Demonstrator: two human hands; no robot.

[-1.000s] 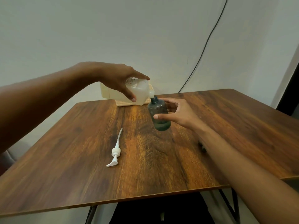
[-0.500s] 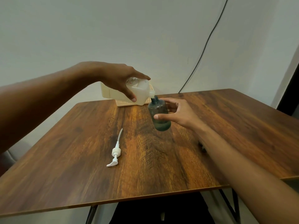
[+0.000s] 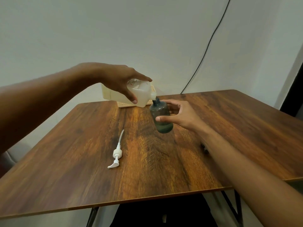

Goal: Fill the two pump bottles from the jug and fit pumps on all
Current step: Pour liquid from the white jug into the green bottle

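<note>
The left hand (image 3: 121, 81) grips the pale jug (image 3: 141, 92) from above, tipped nearly on its side, its fingers (image 3: 131, 97) wrapped over the body and its spout touching the open neck of the dark teal bottle (image 3: 161, 116). The right hand (image 3: 178, 113) holds that bottle just above the surface (image 3: 82, 145), leaning slightly toward the jug, thumb in front and the other fingers curled round the back. Liquid seems to sit only near the bottle's bottom, so the fill looks early. To pour well, keep spout and neck mated, raise the jug's rear gradually so the stream stays thin, and watch the level through the tinted wall, righting the jug before the shoulder. One white pump (image 3: 116, 154) lies on the surface, well to the left. A second bottle is not visible.
</note>
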